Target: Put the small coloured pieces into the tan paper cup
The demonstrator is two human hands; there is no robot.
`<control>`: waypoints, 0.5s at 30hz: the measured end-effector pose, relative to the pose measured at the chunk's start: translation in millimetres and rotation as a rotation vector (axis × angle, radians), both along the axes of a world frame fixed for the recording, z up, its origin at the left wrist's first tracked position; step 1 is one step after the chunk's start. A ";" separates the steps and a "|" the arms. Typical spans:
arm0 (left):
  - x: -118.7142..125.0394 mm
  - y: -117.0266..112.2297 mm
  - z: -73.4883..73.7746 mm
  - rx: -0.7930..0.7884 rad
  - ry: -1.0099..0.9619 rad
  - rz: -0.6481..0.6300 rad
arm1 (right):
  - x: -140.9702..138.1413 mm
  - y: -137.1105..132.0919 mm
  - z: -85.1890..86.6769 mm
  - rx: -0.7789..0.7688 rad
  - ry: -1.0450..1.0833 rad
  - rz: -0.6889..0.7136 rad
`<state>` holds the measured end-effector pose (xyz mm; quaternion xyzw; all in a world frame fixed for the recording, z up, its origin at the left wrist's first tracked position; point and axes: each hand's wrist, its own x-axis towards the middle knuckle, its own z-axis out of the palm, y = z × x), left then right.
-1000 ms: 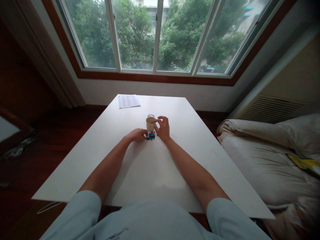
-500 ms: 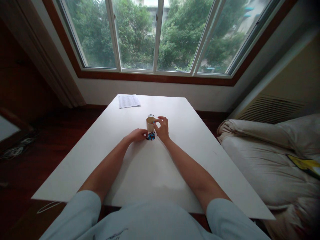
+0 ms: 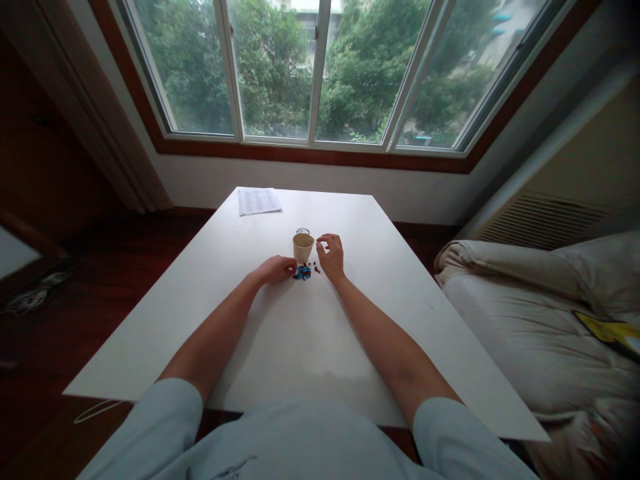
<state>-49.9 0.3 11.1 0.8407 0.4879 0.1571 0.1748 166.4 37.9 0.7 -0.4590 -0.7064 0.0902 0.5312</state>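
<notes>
A small tan paper cup (image 3: 303, 247) stands upright on the white table (image 3: 300, 333). In front of it lies a little heap of blue and dark red small pieces (image 3: 303, 272). My left hand (image 3: 275, 269) rests on the table left of the heap, fingers curled, fingertips at the pieces. My right hand (image 3: 332, 255) hovers just right of the cup, thumb and forefinger pinched together; what they hold is too small to make out. A small dark ring-shaped object (image 3: 302, 231) lies behind the cup.
A printed sheet of paper (image 3: 259, 201) lies at the table's far left corner. A padded couch with a yellow item (image 3: 540, 320) stands to the right. A large window is beyond the table; dark wooden floor with cables lies at the left.
My right hand has moved from the cup's rim to the right, away from the cup. The left hand has stayed by the heap.
</notes>
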 end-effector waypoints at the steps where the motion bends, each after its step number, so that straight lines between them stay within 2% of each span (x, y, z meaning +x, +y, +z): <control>1: 0.7 -1.1 1.8 0.029 -0.024 -0.003 | 2.3 2.0 -1.6 -0.009 0.003 -0.015; 6: 5.5 -4.6 14.2 0.228 -0.182 0.115 | 14.4 12.2 -10.2 -0.073 0.018 -0.056; 9: 10.0 -4.1 19.8 0.272 -0.325 0.196 | 18.5 16.7 -14.6 -0.101 0.033 -0.058; 15: 31.1 10.5 19.2 0.237 -0.850 0.348 | 18.0 21.3 -21.8 -0.119 0.000 -0.087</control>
